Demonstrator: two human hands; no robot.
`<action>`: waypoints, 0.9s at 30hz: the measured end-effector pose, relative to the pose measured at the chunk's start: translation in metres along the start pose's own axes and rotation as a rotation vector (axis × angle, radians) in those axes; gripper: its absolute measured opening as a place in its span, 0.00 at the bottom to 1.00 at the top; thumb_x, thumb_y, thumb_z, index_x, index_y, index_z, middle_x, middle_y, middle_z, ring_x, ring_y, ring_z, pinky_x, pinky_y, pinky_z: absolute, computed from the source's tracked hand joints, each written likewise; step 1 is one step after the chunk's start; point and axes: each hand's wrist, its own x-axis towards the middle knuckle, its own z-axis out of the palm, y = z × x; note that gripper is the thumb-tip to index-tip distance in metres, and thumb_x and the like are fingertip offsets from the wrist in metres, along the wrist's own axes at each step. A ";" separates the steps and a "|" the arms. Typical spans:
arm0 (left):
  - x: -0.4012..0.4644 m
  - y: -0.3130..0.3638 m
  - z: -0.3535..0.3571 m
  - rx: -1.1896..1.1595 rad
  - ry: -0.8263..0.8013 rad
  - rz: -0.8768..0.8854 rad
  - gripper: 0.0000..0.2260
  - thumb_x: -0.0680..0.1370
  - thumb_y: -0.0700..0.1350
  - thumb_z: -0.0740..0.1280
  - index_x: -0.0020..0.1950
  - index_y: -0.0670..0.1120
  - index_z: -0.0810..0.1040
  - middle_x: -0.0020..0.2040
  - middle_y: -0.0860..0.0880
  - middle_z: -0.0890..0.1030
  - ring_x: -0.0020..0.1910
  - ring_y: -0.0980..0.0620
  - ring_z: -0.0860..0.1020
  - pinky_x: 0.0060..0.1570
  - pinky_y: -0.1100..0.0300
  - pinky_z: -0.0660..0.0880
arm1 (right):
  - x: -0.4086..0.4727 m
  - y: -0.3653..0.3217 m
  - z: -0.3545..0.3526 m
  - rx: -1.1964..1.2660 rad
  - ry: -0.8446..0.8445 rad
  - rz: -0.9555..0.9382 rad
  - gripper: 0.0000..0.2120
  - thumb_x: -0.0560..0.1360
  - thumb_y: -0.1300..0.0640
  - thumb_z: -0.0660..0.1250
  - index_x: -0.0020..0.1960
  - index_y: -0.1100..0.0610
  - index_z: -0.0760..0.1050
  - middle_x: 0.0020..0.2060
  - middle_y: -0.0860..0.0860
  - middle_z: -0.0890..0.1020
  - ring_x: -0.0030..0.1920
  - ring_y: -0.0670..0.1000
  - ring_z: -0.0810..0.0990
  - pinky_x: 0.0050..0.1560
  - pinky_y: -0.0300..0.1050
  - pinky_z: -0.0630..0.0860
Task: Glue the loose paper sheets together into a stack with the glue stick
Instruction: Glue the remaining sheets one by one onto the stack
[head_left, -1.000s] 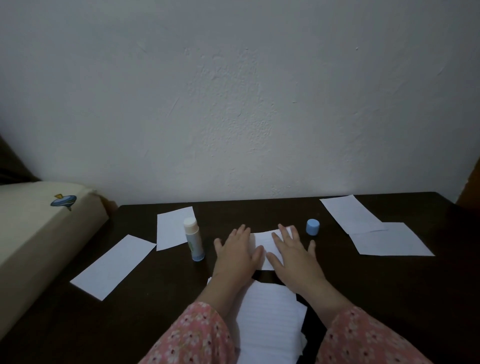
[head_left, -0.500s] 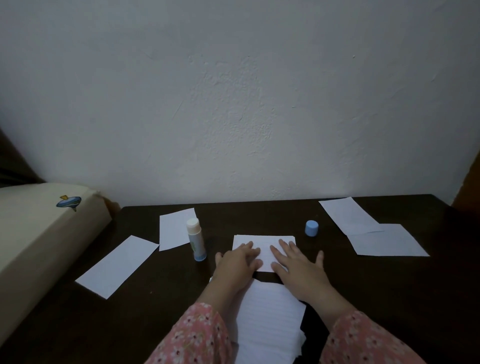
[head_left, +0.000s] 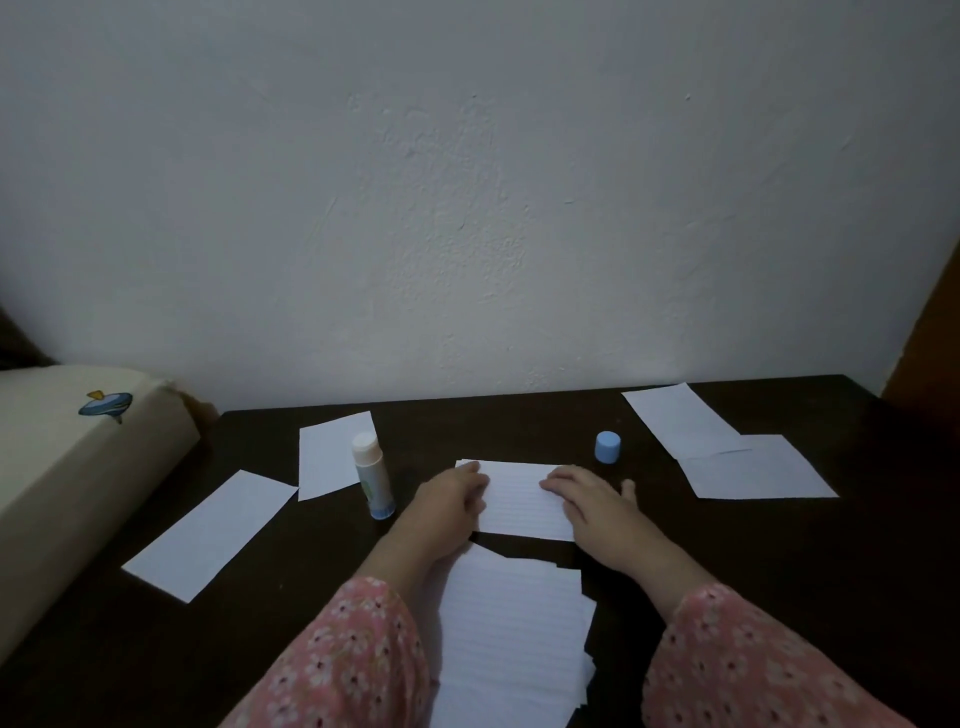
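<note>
Head view, looking down on a dark table (head_left: 779, 561) set against a pale wall (head_left: 467, 182). At centre, a small stack of lined sheets (head_left: 522, 499), lying flat, pressed at both ends. Left hand (head_left: 447, 506) on its left edge, fingers loosely bent and flat on the paper, gripping nothing. Right hand (head_left: 597, 506) on its right edge, fingers straight and slightly spread, thumb out to the side. Just left of the left hand, the glue stick (head_left: 371, 475), upright and uncapped; its blue cap (head_left: 607, 446) upright beyond the right hand, apart from the stick. Nearer the body, between the floral sleeves (head_left: 737, 670), a bigger pile of lined paper (head_left: 511, 634). Loose sheets further out: two at left (head_left: 208, 535) (head_left: 327, 454), two overlapping at right (head_left: 675, 421) (head_left: 758, 467). Far left, a cream cushion (head_left: 67, 467) with a small blue motif.
</note>
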 end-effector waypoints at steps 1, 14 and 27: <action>0.001 -0.002 -0.001 -0.023 -0.033 -0.017 0.19 0.81 0.43 0.61 0.73 0.52 0.67 0.76 0.54 0.62 0.60 0.50 0.75 0.52 0.56 0.79 | -0.001 0.001 0.001 -0.015 -0.005 -0.010 0.21 0.82 0.59 0.52 0.73 0.44 0.62 0.72 0.40 0.60 0.73 0.42 0.57 0.74 0.64 0.44; -0.051 0.006 -0.001 -0.395 0.473 -0.096 0.05 0.78 0.48 0.66 0.53 0.55 0.78 0.50 0.58 0.80 0.50 0.61 0.78 0.51 0.64 0.75 | -0.004 0.002 -0.002 -0.012 0.083 -0.038 0.26 0.75 0.52 0.65 0.72 0.43 0.65 0.71 0.40 0.63 0.72 0.44 0.58 0.74 0.57 0.52; -0.047 -0.047 -0.011 -0.451 0.622 -0.401 0.26 0.73 0.51 0.73 0.68 0.46 0.71 0.64 0.46 0.73 0.63 0.49 0.73 0.59 0.54 0.72 | 0.012 -0.009 0.012 -0.260 0.132 0.286 0.35 0.76 0.34 0.56 0.76 0.52 0.58 0.73 0.50 0.60 0.71 0.54 0.58 0.68 0.54 0.62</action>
